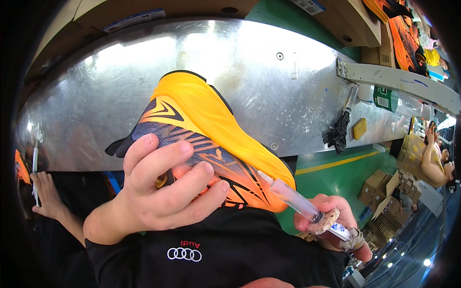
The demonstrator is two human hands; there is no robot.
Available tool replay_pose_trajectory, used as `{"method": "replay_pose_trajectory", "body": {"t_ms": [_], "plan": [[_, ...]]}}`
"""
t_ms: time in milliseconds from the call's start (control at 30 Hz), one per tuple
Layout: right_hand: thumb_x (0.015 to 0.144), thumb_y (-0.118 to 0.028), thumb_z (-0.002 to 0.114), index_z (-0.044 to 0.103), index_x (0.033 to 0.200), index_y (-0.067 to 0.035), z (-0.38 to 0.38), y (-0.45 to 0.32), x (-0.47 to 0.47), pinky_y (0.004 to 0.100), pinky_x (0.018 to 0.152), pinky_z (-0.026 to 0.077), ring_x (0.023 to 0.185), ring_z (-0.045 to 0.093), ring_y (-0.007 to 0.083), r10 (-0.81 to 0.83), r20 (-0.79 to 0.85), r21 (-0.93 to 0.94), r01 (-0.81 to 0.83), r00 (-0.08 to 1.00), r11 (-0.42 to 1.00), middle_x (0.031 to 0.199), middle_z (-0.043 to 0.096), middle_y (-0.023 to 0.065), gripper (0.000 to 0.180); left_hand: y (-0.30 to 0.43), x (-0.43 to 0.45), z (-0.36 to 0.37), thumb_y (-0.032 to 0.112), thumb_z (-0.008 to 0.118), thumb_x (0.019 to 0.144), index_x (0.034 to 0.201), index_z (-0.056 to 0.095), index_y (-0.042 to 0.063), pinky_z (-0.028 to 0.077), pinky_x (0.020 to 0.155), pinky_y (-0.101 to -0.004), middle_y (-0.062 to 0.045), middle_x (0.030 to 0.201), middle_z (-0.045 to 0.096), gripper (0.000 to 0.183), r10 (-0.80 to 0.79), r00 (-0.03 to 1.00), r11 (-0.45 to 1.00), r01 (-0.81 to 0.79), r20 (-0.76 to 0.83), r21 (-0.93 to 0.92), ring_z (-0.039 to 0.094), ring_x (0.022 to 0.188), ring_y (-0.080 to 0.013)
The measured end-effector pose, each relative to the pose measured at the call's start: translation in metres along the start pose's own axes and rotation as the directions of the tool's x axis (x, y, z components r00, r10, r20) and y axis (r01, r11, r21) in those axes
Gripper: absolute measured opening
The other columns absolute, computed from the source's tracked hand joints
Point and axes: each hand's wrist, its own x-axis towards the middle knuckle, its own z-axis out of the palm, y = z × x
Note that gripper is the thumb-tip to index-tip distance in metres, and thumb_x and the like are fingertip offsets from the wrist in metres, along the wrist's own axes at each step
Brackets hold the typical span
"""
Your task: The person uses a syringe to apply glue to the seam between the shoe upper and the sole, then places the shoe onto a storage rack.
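My left hand (pixel 165 190) holds an orange, yellow and dark patterned sports shoe (pixel 216 144) from its opening side, fingers spread over the upper and the thumb hidden. The shoe lies on its side, its yellow sole facing away from me. My right hand (pixel 335 208) is closed around a clear plastic syringe (pixel 293 196) with whitish content. Wrapping covers the syringe's finger flange and plunger end. The syringe's tip is at the seam between upper and sole, near the forefoot; whether it touches cannot be told.
Beyond the shoe is a metal worktable (pixel 108 93). To the right are a yellow sponge (pixel 359 129), a brush wrapped in black plastic (pixel 338 133), a plastic bottle (pixel 392 100) and a pale metal bar (pixel 399 79). Cardboard boxes (pixel 201 9) line the far edge. A co-worker's hand (pixel 48 194) holds another syringe.
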Motion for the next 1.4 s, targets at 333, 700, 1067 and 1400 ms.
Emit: {"method": "replay_pose_trajectory", "body": {"t_ms": [333,700,1067,1400], "plan": [[0.060,-0.077,0.065,0.032,0.132,0.003,0.011,-0.007,-0.007,0.0351,0.086,0.041,0.102,0.052,0.0261,-0.028,-0.104,-0.077,0.020,0.994,0.997,0.111,0.048,0.0172,0.113,-0.002,-0.004,-0.004,0.016,0.067,0.069,0.097,0.064,0.020,0.033,0.099,-0.0520,-0.004,0.111,0.053,0.028,0.075,0.994,0.997,-0.073,0.077,-0.025,0.048,0.111,-0.0327],[0.059,-0.079,0.064,0.032,0.131,0.004,0.010,-0.009,-0.020,0.0340,0.086,0.040,0.101,0.051,0.0264,-0.056,-0.059,-0.175,0.045,0.997,0.984,0.111,0.046,0.0172,0.114,0.003,0.005,-0.006,0.017,0.069,0.065,0.094,0.066,0.022,0.036,0.098,-0.0460,0.002,0.101,0.056,0.030,0.010,0.999,1.000,-0.009,0.049,-0.009,0.052,0.102,-0.0260],[0.060,-0.078,0.065,0.033,0.131,0.003,0.016,-0.006,-0.039,0.0353,0.088,0.035,0.097,0.050,0.0252,-0.075,-0.128,-0.235,0.043,0.989,0.971,0.110,0.052,0.0170,0.112,0.001,0.006,-0.005,0.017,0.067,0.067,0.097,0.067,0.021,0.037,0.096,-0.0477,0.000,0.106,0.054,0.031,0.039,0.996,0.999,-0.039,0.076,-0.005,0.051,0.105,-0.0280],[0.063,-0.071,0.069,0.033,0.130,0.006,0.021,0.009,-0.056,0.0332,0.085,0.036,0.100,0.049,0.0248,-0.194,-0.128,-0.200,0.166,0.973,0.966,0.113,0.049,0.0167,0.108,0.005,0.013,-0.010,0.011,0.064,0.065,0.098,0.066,0.017,0.038,0.095,-0.0507,-0.004,0.108,0.055,0.033,0.052,0.992,0.998,-0.055,0.114,0.020,0.051,0.107,-0.0319]]}}
